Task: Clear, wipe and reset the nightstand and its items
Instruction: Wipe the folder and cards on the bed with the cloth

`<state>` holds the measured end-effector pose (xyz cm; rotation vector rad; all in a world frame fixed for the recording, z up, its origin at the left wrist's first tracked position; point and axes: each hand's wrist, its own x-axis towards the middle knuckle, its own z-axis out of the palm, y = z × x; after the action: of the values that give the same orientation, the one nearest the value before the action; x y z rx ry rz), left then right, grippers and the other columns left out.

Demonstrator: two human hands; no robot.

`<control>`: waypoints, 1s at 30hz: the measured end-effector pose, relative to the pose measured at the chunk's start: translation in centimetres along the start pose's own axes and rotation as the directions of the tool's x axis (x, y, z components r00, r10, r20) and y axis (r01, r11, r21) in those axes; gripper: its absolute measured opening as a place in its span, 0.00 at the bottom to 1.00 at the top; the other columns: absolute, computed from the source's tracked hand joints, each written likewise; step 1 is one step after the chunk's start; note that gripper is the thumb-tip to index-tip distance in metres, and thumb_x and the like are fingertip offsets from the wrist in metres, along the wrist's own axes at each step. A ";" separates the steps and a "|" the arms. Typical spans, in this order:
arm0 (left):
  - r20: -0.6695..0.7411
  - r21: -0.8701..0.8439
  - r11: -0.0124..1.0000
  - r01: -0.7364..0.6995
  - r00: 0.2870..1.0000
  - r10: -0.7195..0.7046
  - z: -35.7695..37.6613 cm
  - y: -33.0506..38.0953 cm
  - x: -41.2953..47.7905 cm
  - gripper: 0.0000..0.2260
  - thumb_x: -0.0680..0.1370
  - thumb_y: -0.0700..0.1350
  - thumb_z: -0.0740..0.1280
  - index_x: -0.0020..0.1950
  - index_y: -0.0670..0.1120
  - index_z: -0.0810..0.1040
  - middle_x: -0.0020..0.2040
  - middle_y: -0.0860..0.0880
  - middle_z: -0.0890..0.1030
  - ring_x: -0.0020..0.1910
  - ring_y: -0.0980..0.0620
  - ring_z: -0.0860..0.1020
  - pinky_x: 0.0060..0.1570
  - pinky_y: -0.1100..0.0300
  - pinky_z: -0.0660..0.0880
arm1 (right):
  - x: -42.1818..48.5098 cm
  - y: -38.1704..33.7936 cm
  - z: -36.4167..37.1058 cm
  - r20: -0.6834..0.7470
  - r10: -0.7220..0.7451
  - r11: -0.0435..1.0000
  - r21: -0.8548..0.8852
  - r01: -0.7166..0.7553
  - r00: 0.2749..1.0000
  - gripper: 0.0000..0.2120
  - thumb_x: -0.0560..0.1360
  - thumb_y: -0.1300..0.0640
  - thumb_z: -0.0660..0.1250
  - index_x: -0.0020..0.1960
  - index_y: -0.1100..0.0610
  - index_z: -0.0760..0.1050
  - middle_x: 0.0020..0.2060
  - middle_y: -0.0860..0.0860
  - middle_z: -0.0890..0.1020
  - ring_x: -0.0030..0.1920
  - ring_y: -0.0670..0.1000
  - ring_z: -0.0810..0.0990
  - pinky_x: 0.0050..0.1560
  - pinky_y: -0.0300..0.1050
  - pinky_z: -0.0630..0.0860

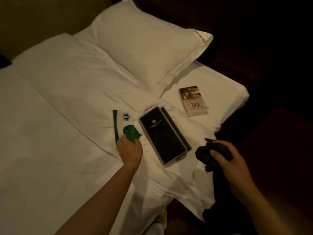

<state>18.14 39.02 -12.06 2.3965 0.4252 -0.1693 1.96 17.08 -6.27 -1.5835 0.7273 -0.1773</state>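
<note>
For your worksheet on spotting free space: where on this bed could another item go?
Free: sheet left of the green cards, and between the dark folder and menu card. Crowded: between left hand and folder.

**Both arms out, both hands closed**

Left arm point(101, 192) bare, reaching forward from lower left, nearly straight at the elbow. Left hand point(129, 150) back-up, fingers curled down and pinched at the tips; grip closed. Right forearm point(264, 200) enters from lower right, angled inward. Right hand point(228, 160) palm inward, thumb point(215, 152) pressed across the top, fingers wrapped; grip closed tight. Hands near each other, not touching.
</note>
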 end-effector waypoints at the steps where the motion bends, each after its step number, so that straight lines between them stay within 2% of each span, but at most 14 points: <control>1: -0.034 0.010 0.999 0.032 0.999 -0.032 -0.6 -0.2 1.4 0.22 0.76 0.41 0.63 0.68 0.34 0.65 0.65 0.33 0.69 0.66 0.37 0.66 0.68 0.47 0.62 | 0.9 -0.8 1.0 0.016 -0.002 1.000 0.005 0.002 1.000 0.12 0.74 0.60 0.68 0.48 0.43 0.77 0.44 0.46 0.81 0.36 0.46 0.84 0.29 0.36 0.78; 3: -0.063 0.037 0.994 0.101 0.993 -0.098 -1.5 -0.6 4.6 0.26 0.76 0.42 0.63 0.71 0.36 0.61 0.68 0.34 0.66 0.68 0.37 0.64 0.69 0.47 0.60 | 2.9 -2.0 3.3 0.039 -0.022 1.000 -0.004 0.022 0.999 0.11 0.73 0.59 0.68 0.49 0.43 0.77 0.47 0.44 0.80 0.45 0.48 0.83 0.40 0.44 0.80; 4: -0.044 0.038 0.991 0.130 0.991 -0.129 -1.7 -1.0 6.2 0.27 0.76 0.43 0.63 0.72 0.37 0.59 0.69 0.34 0.66 0.69 0.37 0.64 0.69 0.47 0.61 | 3.9 -2.6 4.6 0.054 -0.033 0.999 -0.015 0.034 0.998 0.11 0.73 0.58 0.68 0.50 0.43 0.77 0.47 0.41 0.80 0.48 0.45 0.81 0.45 0.44 0.79; 6: 0.082 -0.019 0.986 0.167 0.983 -0.165 -1.6 -1.7 9.1 0.26 0.78 0.45 0.61 0.73 0.38 0.59 0.68 0.35 0.69 0.66 0.38 0.69 0.66 0.46 0.68 | 5.8 -3.5 7.3 0.092 -0.075 0.996 -0.044 0.079 0.993 0.11 0.73 0.58 0.68 0.52 0.45 0.76 0.47 0.37 0.78 0.49 0.37 0.78 0.49 0.35 0.75; 8: 0.206 -0.076 0.982 0.175 0.966 -0.156 -1.5 -2.0 11.0 0.20 0.79 0.47 0.60 0.68 0.38 0.67 0.63 0.36 0.75 0.60 0.39 0.75 0.56 0.50 0.75 | 7.6 -4.3 10.3 0.131 -0.112 0.990 -0.072 0.122 0.985 0.12 0.73 0.59 0.68 0.53 0.45 0.75 0.48 0.36 0.78 0.48 0.31 0.76 0.47 0.24 0.72; 9: 0.227 -0.095 0.981 0.171 0.963 -0.146 -1.5 -2.1 11.5 0.18 0.79 0.47 0.60 0.65 0.38 0.70 0.61 0.37 0.77 0.57 0.40 0.77 0.53 0.51 0.76 | 8.5 -4.6 11.9 0.154 -0.123 0.986 -0.092 0.138 0.980 0.13 0.73 0.59 0.68 0.54 0.45 0.74 0.49 0.37 0.78 0.48 0.32 0.76 0.47 0.21 0.70; 11: 0.237 -0.175 0.970 0.170 0.963 -0.126 -1.7 -2.3 12.1 0.14 0.79 0.46 0.61 0.61 0.41 0.71 0.58 0.37 0.78 0.54 0.41 0.78 0.55 0.49 0.76 | 9.8 -5.3 15.2 0.207 -0.144 0.976 -0.133 0.173 0.968 0.14 0.73 0.59 0.68 0.55 0.44 0.73 0.52 0.43 0.78 0.51 0.38 0.76 0.51 0.20 0.68; 14: 0.278 -0.427 0.873 0.233 0.953 -0.119 -2.6 -2.2 12.0 0.07 0.80 0.46 0.59 0.56 0.48 0.72 0.56 0.39 0.80 0.49 0.43 0.80 0.54 0.47 0.77 | 10.7 -6.2 20.3 0.310 -0.186 0.950 -0.184 0.251 0.932 0.17 0.73 0.58 0.68 0.61 0.51 0.72 0.59 0.50 0.75 0.60 0.46 0.73 0.59 0.25 0.66; 16: 0.321 -0.572 0.772 0.277 0.942 -0.100 -3.8 -1.7 12.0 0.07 0.80 0.47 0.59 0.54 0.51 0.75 0.55 0.40 0.81 0.51 0.42 0.81 0.53 0.47 0.78 | 10.1 -6.6 23.5 0.439 -0.244 0.898 -0.236 0.372 0.865 0.20 0.73 0.56 0.68 0.64 0.51 0.71 0.63 0.52 0.72 0.64 0.48 0.69 0.67 0.34 0.65; 19: 0.402 -0.721 0.618 0.312 0.916 0.006 -5.5 -0.7 11.7 0.10 0.80 0.48 0.59 0.55 0.56 0.78 0.52 0.49 0.84 0.52 0.49 0.83 0.44 0.59 0.80 | 9.3 -6.7 26.8 0.552 -0.370 0.676 -0.392 0.624 0.748 0.22 0.73 0.50 0.66 0.66 0.50 0.70 0.69 0.53 0.69 0.69 0.53 0.65 0.71 0.50 0.61; 20: 0.423 -0.761 0.558 0.331 0.905 0.041 -5.8 -0.4 11.6 0.11 0.80 0.48 0.58 0.57 0.55 0.78 0.52 0.51 0.85 0.52 0.51 0.83 0.43 0.62 0.80 | 9.5 -7.0 27.3 0.550 -0.396 0.608 -0.443 0.659 0.735 0.22 0.73 0.48 0.64 0.67 0.49 0.70 0.70 0.53 0.69 0.69 0.55 0.65 0.71 0.53 0.61; 22: 0.446 -0.802 0.478 0.358 0.892 0.079 -6.0 0.5 11.4 0.12 0.79 0.47 0.58 0.58 0.53 0.78 0.51 0.50 0.85 0.51 0.52 0.83 0.42 0.63 0.80 | 11.1 -8.1 27.5 0.539 -0.400 0.547 -0.509 0.664 0.742 0.23 0.74 0.45 0.62 0.67 0.49 0.69 0.71 0.53 0.67 0.70 0.57 0.64 0.72 0.58 0.60; 26: 0.389 -0.845 0.432 0.313 0.916 0.097 -5.6 3.3 11.4 0.12 0.79 0.45 0.58 0.59 0.50 0.76 0.47 0.53 0.86 0.47 0.53 0.84 0.40 0.63 0.80 | 15.1 -10.4 27.1 0.530 -0.368 0.583 -0.509 0.634 0.764 0.23 0.76 0.45 0.61 0.68 0.50 0.68 0.71 0.53 0.65 0.71 0.55 0.62 0.71 0.54 0.62; 30: 0.385 -0.853 0.418 0.313 0.918 0.097 -5.3 5.0 11.1 0.13 0.80 0.47 0.58 0.63 0.49 0.75 0.57 0.48 0.83 0.56 0.48 0.80 0.55 0.53 0.77 | 17.7 -11.7 27.1 0.459 -0.368 0.645 -0.500 0.577 0.809 0.21 0.77 0.47 0.60 0.68 0.51 0.68 0.71 0.53 0.65 0.69 0.54 0.62 0.71 0.48 0.61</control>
<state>30.35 41.80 -7.53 1.1765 0.3520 -0.3537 33.86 29.92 -5.11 -2.3718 0.0615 -0.0595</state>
